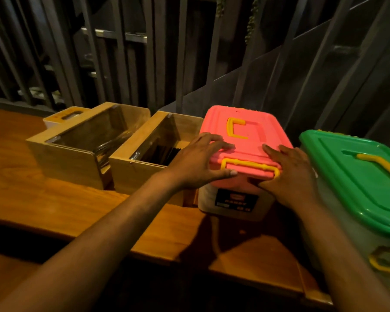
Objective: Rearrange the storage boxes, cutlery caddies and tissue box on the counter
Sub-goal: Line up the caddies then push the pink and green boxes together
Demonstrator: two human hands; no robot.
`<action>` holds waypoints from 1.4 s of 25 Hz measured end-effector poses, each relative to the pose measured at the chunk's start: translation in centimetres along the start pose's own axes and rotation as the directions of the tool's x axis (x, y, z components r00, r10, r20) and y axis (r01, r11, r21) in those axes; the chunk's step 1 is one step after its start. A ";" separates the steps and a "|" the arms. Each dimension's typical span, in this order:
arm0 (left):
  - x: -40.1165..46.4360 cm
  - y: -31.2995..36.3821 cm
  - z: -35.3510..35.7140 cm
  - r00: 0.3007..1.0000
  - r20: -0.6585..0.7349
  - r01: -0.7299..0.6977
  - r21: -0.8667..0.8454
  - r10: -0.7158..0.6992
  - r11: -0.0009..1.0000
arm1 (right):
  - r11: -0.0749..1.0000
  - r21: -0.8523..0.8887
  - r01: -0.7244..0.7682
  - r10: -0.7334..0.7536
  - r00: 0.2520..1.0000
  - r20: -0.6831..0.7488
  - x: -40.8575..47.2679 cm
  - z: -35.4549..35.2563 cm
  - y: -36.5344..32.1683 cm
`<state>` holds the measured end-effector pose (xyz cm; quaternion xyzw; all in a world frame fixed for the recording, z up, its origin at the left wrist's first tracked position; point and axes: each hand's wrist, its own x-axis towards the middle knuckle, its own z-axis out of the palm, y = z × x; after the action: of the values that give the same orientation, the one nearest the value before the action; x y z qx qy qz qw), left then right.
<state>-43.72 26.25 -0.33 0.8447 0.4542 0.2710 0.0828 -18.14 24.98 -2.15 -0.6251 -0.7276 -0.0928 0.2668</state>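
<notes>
The left hand (200, 162) lies spread on the near left corner of the pink-lidded storage box (241, 158), fingers flat on the lid and the thumb pressed against the front rim just beside the yellow front latch (250, 166). The right hand (291, 174) mirrors it on the near right corner, fingers on the lid, palm wrapped over the edge toward the side wall. Neither hand is closed around a handle; both clasp the box between them, pressing from either side. The box sits on the wooden surface (43, 199), near its front edge, with the yellow top handle (235, 128) folded flat on the lid. It touches, or very nearly touches, the nearer wooden cutlery caddy (144, 167) on its left, which holds dark utensils; a second caddy (77, 152) stands beyond that one, and a small white box with a yellow top (63, 117), probably the tissue box, peeks out behind it. On the right, a larger green-lidded storage box (356, 176) stands just beside the pink one. The step in hand looks like shifting the pink-lidded box, by sliding or lifting. Either way the next move calls for even pressure from both palms, since the grip is on the lid's edge rather than under the base, and for care in the tight gaps on both sides.
</notes>
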 end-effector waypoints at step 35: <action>1.8 -0.6 0.7 0.998 -0.043 -0.044 0.223 0.055 0.974 | 0.975 -0.118 -0.188 0.207 0.962 0.179 1.0 -1.6 -2.3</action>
<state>-43.00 28.16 -0.48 0.8529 0.4622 0.2410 -0.0300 -19.96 24.65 0.12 -0.7132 -0.6782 -0.0419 0.1722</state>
